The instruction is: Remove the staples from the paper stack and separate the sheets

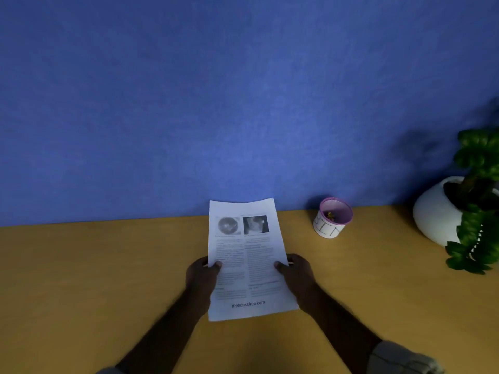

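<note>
A printed paper stack [247, 261], with two small pictures near its top and two text columns, is held up above the table [81, 279]. My left hand [201, 276] grips its left edge, thumb on the front. On the opposite edge my right hand [295, 275] holds it the same way. No staple can be made out on the page. How many sheets are in the stack cannot be told.
A small white cup with a pink rim [332, 218], lettered "BIN", stands at the back right near the blue wall [189, 103]. Further right sits a white round pot [437, 211] with a leafy green plant [478, 206].
</note>
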`<state>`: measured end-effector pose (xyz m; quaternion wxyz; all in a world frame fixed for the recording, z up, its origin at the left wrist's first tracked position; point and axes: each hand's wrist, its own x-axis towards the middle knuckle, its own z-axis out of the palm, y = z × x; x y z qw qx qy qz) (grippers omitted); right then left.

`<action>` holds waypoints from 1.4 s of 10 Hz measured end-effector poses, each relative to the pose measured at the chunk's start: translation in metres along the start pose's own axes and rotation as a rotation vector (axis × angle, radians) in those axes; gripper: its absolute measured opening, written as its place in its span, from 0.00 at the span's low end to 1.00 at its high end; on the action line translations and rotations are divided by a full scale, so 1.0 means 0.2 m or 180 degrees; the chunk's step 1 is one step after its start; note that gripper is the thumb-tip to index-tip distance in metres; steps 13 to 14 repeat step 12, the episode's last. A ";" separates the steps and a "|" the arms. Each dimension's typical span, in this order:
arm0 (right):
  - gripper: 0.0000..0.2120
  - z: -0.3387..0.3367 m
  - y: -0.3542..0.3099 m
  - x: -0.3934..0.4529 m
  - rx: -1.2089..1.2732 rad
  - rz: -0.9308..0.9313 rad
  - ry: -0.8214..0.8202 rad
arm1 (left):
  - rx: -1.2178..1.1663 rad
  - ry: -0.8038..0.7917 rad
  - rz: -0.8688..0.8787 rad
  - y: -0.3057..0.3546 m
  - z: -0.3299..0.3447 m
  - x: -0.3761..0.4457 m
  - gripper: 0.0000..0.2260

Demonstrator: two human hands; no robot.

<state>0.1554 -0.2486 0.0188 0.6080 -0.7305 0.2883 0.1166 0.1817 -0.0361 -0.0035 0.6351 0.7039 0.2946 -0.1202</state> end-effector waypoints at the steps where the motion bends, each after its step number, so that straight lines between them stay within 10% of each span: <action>1: 0.11 0.02 0.08 0.07 -0.0235 0.0246 0.0084 | 0.0004 0.0101 -0.0306 -0.10 0.02 0.06 0.04; 5: 0.09 0.12 0.17 0.09 -0.1022 -0.0040 0.0141 | 0.1116 0.0792 0.0198 -0.11 0.07 0.10 0.05; 14: 0.27 0.04 0.10 -0.06 -0.2322 -0.0506 0.0362 | 0.1899 0.0599 0.1109 -0.02 -0.17 -0.10 0.13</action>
